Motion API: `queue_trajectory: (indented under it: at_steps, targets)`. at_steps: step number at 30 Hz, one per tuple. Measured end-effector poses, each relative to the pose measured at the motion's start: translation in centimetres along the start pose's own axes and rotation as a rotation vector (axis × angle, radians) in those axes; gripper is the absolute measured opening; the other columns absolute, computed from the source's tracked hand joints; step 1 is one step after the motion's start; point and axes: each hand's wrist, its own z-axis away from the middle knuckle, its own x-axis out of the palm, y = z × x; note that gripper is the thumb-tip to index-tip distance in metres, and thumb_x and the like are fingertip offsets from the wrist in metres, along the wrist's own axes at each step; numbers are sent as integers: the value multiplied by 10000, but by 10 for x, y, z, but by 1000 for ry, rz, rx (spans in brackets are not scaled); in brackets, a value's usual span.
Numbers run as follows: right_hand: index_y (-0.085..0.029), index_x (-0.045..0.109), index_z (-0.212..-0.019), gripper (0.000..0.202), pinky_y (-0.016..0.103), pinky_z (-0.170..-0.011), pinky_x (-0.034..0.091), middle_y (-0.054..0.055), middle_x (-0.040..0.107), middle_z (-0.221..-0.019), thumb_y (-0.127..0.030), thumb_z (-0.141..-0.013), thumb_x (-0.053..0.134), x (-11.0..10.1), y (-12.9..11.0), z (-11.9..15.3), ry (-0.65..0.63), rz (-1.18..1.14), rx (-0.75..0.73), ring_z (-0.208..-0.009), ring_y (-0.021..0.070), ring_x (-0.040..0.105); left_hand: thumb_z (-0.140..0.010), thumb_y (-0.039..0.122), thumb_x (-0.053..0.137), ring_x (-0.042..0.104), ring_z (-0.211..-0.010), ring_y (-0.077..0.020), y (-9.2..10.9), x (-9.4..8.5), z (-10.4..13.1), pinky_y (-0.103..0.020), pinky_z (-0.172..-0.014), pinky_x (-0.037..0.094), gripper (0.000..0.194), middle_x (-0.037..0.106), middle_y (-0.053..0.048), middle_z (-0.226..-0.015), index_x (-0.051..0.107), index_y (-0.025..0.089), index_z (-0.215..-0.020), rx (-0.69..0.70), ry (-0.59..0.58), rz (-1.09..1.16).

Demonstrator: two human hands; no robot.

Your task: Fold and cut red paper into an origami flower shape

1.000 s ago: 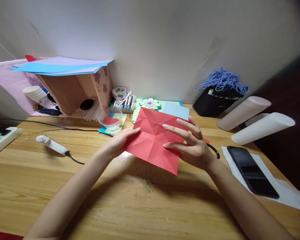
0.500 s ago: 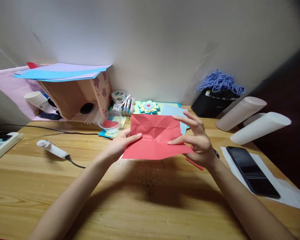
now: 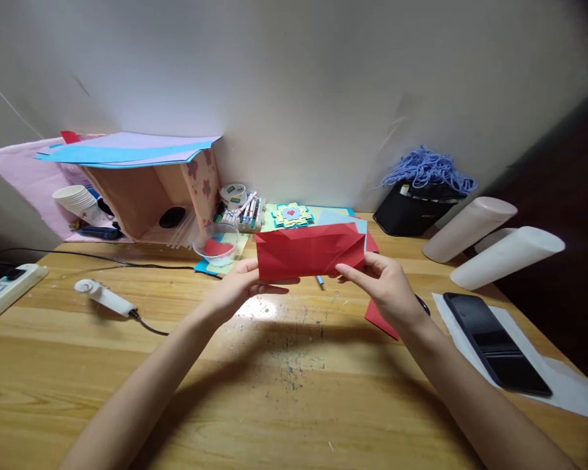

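Observation:
A creased sheet of red paper (image 3: 308,251) is held up above the wooden table (image 3: 294,405), folded into a long band with its long side across my view. At its left end, my left hand (image 3: 240,287) grips the lower corner, with some fingers stretched underneath and the thumb hidden behind the paper. My right hand (image 3: 385,284) pinches the lower right corner, thumb in front and fingers behind. More red paper (image 3: 382,320) lies on the table beneath my right wrist. A blue pen tip (image 3: 320,281) shows just below the sheet.
At the back left stands a cardboard box (image 3: 142,202) with a blue and lilac roof. A clear plastic cup (image 3: 218,245), markers (image 3: 245,212) and a paper flower (image 3: 291,214) are behind my hands. To the right are a phone (image 3: 494,339), white rolls (image 3: 509,258) and a black holder (image 3: 414,212). A glue gun (image 3: 105,297) lies left.
The red sheet has gone from spread out with its creases showing to a narrower folded band. My right hand's fingers have closed from spread to a pinch on its corner.

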Motion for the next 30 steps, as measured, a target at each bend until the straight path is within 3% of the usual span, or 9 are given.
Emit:
queue_trajectory:
  at_steps: [3,5,8,11,15,19,26,28,30]
  targets:
    - [-147,655,-679,233,283,-542,544,48,685,-608,-372,-717,703,3,-1,2,30,-23,46,-549,161,640,-813,542,492,542,-1140,-351,-5,2,0,-435,-835,519,522,633,-153,-1169,620,147,-1130,22,-1,129]
    - [-145,650,-685,243,282,-542,533,51,685,-615,-381,-719,700,4,-1,3,29,-17,67,-562,165,640,-789,606,490,517,-1164,-359,-9,6,0,-437,-813,534,600,615,-158,-1195,590,148,-1163,45,39,138]
    - [-145,660,-734,240,279,-564,517,47,683,-653,-381,-720,701,6,0,5,-3,19,73,-600,163,635,-727,457,671,561,-1108,-322,-15,14,1,-396,-807,546,552,606,-154,-1204,566,142,-1168,46,144,8]
    - [-150,656,-754,239,276,-574,501,40,676,-692,-385,-729,693,7,1,7,-31,47,66,-624,158,624,-690,360,729,601,-1038,-289,-18,19,1,-371,-812,541,514,628,-164,-1153,579,104,-1110,18,215,-74]
    - [-167,602,-720,248,271,-573,507,18,661,-673,-390,-707,711,8,6,4,27,57,59,-620,154,624,-684,332,738,600,-1036,-274,-18,19,0,-360,-823,538,509,628,-150,-1156,568,110,-1109,26,214,-64]
    - [-190,578,-894,349,303,-659,558,42,708,-852,-375,-658,755,9,13,0,102,-79,50,-765,188,677,-685,338,736,601,-1036,-279,-20,18,0,-368,-815,546,496,627,-140,-1167,580,122,-1104,35,215,-102]
    - [-159,665,-960,374,402,-803,553,93,713,-993,-392,-676,734,18,12,7,-103,7,143,-901,258,674,-767,360,659,645,-962,-237,-34,18,-5,-356,-837,546,397,667,-105,-1101,595,130,-1085,33,235,-90]
    - [-169,676,-954,333,411,-823,544,86,707,-1002,-375,-696,718,23,11,10,-56,72,64,-912,257,666,-798,385,619,661,-929,-235,-36,18,-7,-362,-828,547,400,678,-105,-1078,589,139,-1112,27,221,-68]
    - [-196,684,-948,252,406,-836,534,72,690,-1014,-329,-734,691,26,11,13,23,172,-114,-930,245,649,-824,415,579,674,-900,-241,-38,19,-7,-369,-813,548,420,684,-115,-1063,572,144,-1145,5,204,-40]
